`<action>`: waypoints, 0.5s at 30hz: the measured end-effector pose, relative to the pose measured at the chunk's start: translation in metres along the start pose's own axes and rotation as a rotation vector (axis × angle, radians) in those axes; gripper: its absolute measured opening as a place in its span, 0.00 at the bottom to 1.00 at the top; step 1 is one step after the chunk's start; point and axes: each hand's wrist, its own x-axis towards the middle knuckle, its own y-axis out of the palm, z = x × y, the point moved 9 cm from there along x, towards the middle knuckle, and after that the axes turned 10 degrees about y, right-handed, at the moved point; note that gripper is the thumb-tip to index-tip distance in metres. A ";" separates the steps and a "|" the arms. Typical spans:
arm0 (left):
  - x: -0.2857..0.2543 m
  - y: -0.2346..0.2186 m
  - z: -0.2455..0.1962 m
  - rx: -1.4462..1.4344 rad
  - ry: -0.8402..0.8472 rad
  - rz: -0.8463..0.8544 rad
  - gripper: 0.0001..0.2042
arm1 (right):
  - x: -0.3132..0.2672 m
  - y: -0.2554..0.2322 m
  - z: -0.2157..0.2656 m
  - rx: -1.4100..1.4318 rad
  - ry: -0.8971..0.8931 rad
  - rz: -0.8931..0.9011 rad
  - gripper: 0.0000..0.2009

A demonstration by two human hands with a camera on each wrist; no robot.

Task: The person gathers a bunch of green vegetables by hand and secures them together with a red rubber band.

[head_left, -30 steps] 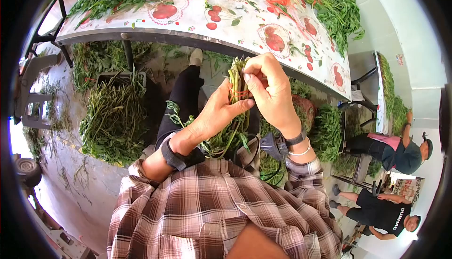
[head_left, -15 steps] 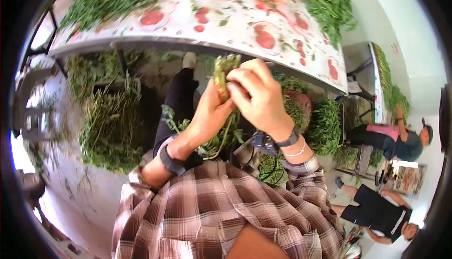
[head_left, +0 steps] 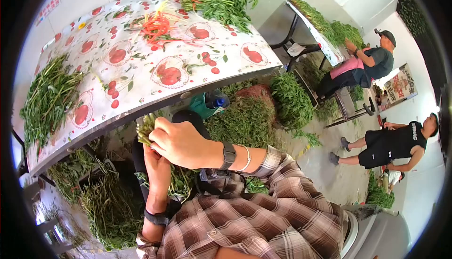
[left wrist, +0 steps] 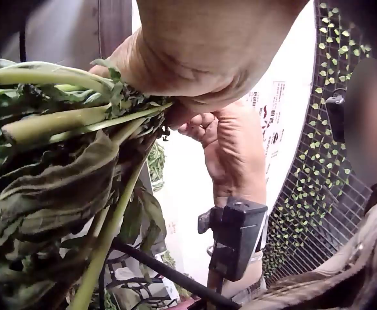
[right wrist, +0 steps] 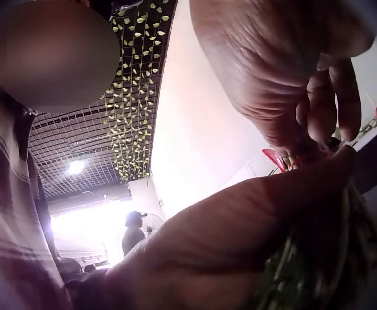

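A bundle of green stems [head_left: 147,128] points its cut ends away from the body, by the patterned table's front edge. My left hand [head_left: 157,172] grips it from below, and its leaves [left wrist: 53,200] hang beside that hand in the left wrist view. Curled over the stems is my right hand [head_left: 188,143], close against the left. The right wrist view shows the right hand's fingers [right wrist: 324,106] bent at a red tie [right wrist: 276,159] on the bundle, above the left hand [right wrist: 221,239]; the exact fingertip contact is partly hidden.
On the patterned table [head_left: 136,71] lie leafy piles [head_left: 49,101] and red strips [head_left: 156,27]. More greens [head_left: 245,122] stand on the floor beyond its edge. One person [head_left: 376,63] works at another table; a second [head_left: 393,143] stands at the right.
The head view has swung right, showing more of the patterned table and room. Both hands still hold the bundle, now further left in view, with the right forearm lying more sideways.
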 end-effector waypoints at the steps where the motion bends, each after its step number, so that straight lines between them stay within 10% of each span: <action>1: 0.000 -0.002 0.000 0.004 0.011 0.010 0.14 | 0.000 0.003 -0.002 0.040 0.009 0.013 0.07; 15: 0.008 0.000 -0.002 0.136 0.094 0.018 0.21 | 0.006 0.008 -0.023 0.233 0.188 0.039 0.06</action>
